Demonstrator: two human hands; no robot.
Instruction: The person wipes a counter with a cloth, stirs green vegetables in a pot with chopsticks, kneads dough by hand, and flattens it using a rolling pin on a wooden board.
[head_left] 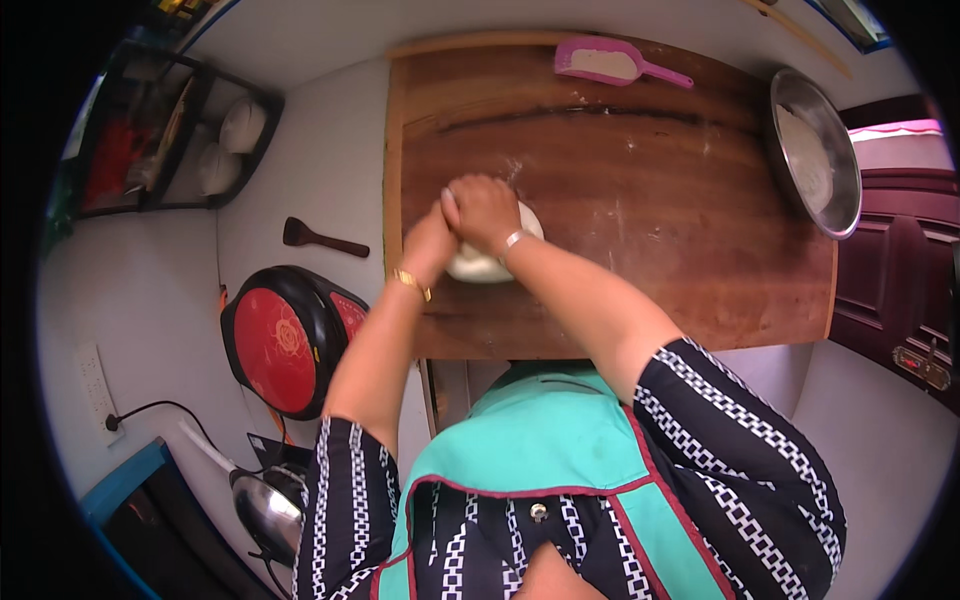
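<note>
We are looking down on a round of white dough (484, 267), which is lying on the left part of a brown wooden board (640, 230), nearer its left edge than its right. Both hands are resting on the dough and partly covering it. The left hand (430, 243) is sitting on its left side, and the right hand (483, 210) is lying over its upper part, touching the left hand. The right fingers are bending down together, with little gap between them; the left fingers are partly hiding and slightly blurring, so we are unable to tell how wide they are standing or whether either hand is gripping the dough. The left wrist is wearing a gold band (412, 285), the right a silver bracelet (514, 239).

Pale flour marks are dotting the board. Near its far edge, a pink scoop (566, 60) is holding flour, and by its right far corner a metal bowl (850, 195) is holding more. Left of the board, we are seeing a dark wooden spatula (325, 240) and, nearer the person, a red and black appliance (268, 340). The person is wearing a green apron (530, 435) over patterned sleeves, and a dark red door (895, 240) is standing at the right.
</note>
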